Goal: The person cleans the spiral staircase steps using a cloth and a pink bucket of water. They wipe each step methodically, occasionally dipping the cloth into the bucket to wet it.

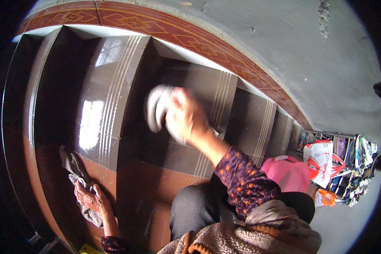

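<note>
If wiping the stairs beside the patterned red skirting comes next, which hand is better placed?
Probably the right hand: it is nearer the patterned red skirting and holds a pale bundle, likely a cloth, though blurred. The left hand rests on a grey cloth, farther from that skirting.

Single fisheye view from wearer's head, facing down at stairs [142,146], near.

Left hand [91,199] low, palm down; right hand [184,114] farther forward, blurred, its forearm [210,147] angled leftward
</note>
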`<state>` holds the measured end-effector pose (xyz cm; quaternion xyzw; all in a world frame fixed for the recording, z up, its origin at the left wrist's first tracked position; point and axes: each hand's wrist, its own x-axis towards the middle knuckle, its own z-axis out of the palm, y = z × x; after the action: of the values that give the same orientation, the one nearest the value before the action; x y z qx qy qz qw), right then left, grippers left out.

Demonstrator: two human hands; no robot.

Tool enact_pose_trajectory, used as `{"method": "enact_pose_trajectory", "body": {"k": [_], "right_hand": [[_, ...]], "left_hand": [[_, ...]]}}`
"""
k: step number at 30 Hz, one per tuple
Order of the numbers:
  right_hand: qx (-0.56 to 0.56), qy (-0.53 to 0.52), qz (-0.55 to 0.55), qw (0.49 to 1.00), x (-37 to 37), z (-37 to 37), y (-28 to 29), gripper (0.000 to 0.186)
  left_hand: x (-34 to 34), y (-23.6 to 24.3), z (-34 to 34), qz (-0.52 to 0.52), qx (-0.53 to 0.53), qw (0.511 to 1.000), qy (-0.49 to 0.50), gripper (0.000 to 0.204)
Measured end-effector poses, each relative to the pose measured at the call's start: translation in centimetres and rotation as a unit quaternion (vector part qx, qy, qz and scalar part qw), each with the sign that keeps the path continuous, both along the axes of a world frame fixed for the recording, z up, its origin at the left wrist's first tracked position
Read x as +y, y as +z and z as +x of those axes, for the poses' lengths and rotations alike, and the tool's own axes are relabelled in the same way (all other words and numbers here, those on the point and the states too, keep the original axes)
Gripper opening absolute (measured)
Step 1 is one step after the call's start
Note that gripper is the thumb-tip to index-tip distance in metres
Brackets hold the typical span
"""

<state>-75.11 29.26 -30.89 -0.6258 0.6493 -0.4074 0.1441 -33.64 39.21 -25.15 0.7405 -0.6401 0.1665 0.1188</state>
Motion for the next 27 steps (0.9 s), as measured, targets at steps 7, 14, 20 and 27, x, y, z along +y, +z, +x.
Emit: {"method": "enact_pose_trajectory", "body": {"k": [7, 14, 20, 27], "right_hand": [[0.155, -0.036, 0.010, 0.987, -13.1, -1.0, -3.3, 0.023], [0.015, 0.247, 0.198, 0.949, -3.7, 2.4, -1.6, 0.019], [-0.033, 0.014, 0.012, 0.999, -6.7, -2.8, 1.1, 0.036], [0.067, -0.032, 0.216, 0.974, -15.9, -2.2, -1.8, 0.030]], "left_hand": [[-0.1, 0.1, -0.2, -0.015, -0.011, 1.000, -0.016, 0.071], [0.0, 0.5, -0.9, 0.014, -0.006, 0.999, 0.032, 0.067], [-0.1, 0.2, -0.6, -0.009, -0.011, 1.000, 0.009, 0.077], [0.0, 0.2, -0.4, 0.007, -0.011, 1.000, 0.014, 0.073]]}}
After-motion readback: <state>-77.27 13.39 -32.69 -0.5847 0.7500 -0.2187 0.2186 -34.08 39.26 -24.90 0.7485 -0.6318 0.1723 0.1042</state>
